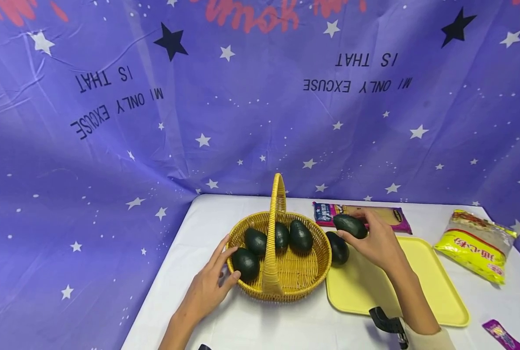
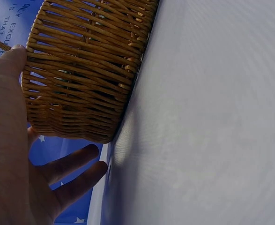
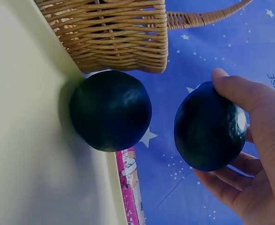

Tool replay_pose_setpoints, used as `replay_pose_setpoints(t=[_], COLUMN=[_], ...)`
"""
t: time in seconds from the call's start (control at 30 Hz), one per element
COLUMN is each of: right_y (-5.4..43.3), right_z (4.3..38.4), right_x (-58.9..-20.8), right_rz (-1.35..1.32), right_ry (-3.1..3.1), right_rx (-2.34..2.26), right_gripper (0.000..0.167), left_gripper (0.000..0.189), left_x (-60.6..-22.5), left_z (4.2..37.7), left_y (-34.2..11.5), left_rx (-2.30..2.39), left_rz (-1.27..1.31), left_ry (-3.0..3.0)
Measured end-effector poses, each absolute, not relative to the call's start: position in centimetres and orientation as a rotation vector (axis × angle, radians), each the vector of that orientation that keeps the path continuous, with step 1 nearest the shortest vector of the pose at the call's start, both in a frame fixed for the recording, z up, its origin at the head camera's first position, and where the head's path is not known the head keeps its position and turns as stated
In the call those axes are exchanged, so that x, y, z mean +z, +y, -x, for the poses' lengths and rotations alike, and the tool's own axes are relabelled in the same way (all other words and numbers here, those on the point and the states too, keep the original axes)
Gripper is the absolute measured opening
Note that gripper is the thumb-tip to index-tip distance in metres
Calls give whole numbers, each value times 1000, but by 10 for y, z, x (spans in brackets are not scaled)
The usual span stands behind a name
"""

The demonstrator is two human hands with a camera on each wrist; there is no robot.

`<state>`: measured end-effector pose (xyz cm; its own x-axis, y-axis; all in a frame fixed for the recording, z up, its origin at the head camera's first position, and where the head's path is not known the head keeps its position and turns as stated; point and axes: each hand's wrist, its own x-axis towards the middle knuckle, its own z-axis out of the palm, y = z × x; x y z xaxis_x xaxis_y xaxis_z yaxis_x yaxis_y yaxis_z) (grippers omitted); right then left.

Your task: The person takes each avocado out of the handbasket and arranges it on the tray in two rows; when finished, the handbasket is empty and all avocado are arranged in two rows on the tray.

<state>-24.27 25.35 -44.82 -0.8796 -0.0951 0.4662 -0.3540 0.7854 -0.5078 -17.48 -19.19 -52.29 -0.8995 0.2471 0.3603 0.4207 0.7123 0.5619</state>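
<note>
A dark green avocado (image 1: 350, 226) is held in my right hand (image 1: 375, 241), raised above the yellow tray (image 1: 443, 296). In the right wrist view my thumb and fingers grip that avocado (image 3: 210, 126) from its sides. Another avocado (image 3: 110, 111) lies at the tray's left edge, beside the wicker basket (image 1: 301, 279). Several more avocados, including one (image 1: 301, 236) right of the handle, lie in the basket. My left hand (image 1: 212, 282) rests against the basket's left rim. In the left wrist view its thumb touches the rim, while two straight fingers (image 2: 81, 180) extend below the basket (image 2: 81, 70).
Behind the tray lies a flat purple-edged packet (image 1: 395, 218). A yellow bag (image 1: 476, 248) stands to the right of the tray, with a small purple sachet (image 1: 502, 334) nearer the front. The basket's tall arched handle (image 1: 277, 194) rises over its middle. A starry purple cloth (image 1: 260, 107) hangs behind the white table.
</note>
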Motion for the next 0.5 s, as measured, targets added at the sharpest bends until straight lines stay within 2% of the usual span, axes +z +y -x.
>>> replay_pose_setpoints(t=[0.5], right_y=[264], right_z=[241], right_x=[-457], right_rz=[-279], right_ry=[-2562], right_rx=[816], right_gripper=[62], left_gripper=[60], left_x=[-522], left_z=[175], left_y=[-193], left_rx=[-974], left_rz=[527], left_ry=[-2663])
